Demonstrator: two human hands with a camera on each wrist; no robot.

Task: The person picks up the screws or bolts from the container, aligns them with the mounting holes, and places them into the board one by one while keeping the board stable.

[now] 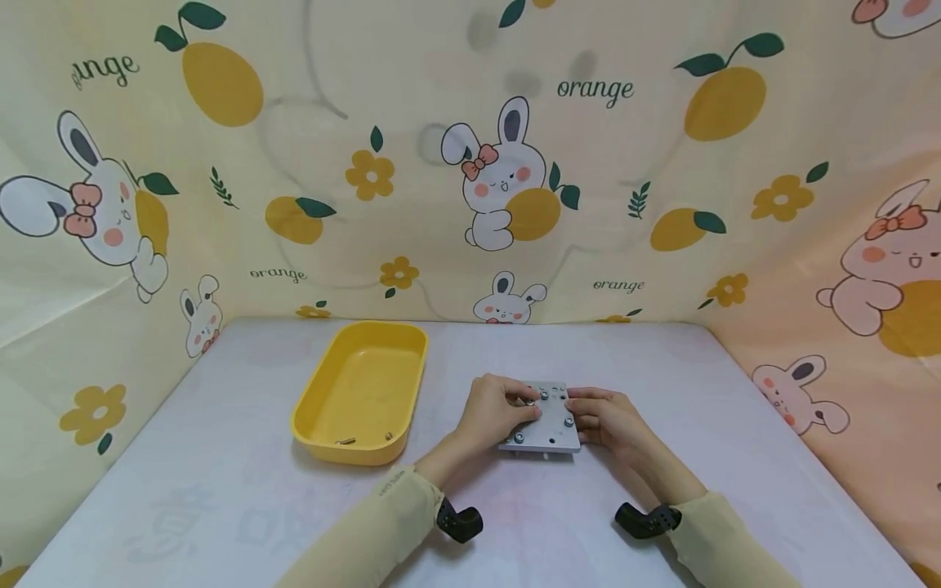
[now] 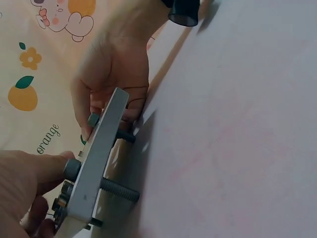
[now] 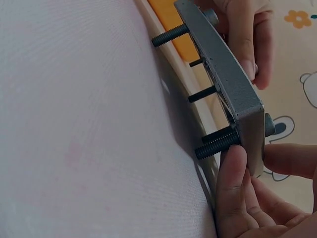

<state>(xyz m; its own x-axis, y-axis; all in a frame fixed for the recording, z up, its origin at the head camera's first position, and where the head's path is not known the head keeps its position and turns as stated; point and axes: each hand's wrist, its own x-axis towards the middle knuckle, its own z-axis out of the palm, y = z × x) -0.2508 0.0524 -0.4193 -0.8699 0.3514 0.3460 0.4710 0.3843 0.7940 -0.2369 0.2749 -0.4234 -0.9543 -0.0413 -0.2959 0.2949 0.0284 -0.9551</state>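
Observation:
A grey metal plate (image 1: pixel 551 433) with several bolts through it is held above the table, its threaded ends sticking out underneath, as the bolt (image 2: pixel 120 190) and the bolt (image 3: pixel 171 35) show. My left hand (image 1: pixel 492 414) is at the plate's left side, thumb and fingers bent together over its top near the bolt heads; what lies between the fingertips is hidden. My right hand (image 1: pixel 612 423) grips the plate's right edge, with fingers above and below it in the right wrist view.
A yellow tray (image 1: pixel 304 416) stands left of the hands, with a few small metal pieces (image 1: pixel 345 442) near its front end. The white table (image 1: pixel 220 490) meets a patterned cloth at the back and sides.

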